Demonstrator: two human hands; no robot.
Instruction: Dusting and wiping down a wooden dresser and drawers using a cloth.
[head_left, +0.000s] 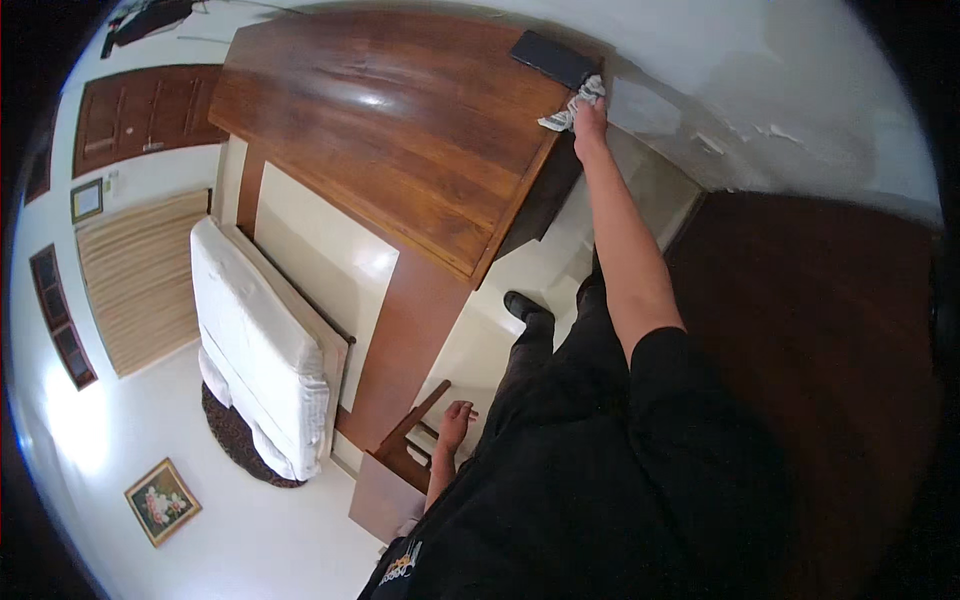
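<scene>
My right hand holds a crumpled white-and-grey patterned cloth at the far right corner of a wooden table. The cloth lies partly over the table's edge. Touching or just beside it is a flat black rectangular object, whose kind I cannot tell. My left hand hangs low at my side with its fingers loosely bent and nothing in it. Close to that hand is a wooden chair; whether they touch is unclear.
A wall with peeling paint runs behind the table. A dark brown surface lies on my right. Further left are a bed with a white mattress, a beige curtain, a wooden door and a framed flower picture.
</scene>
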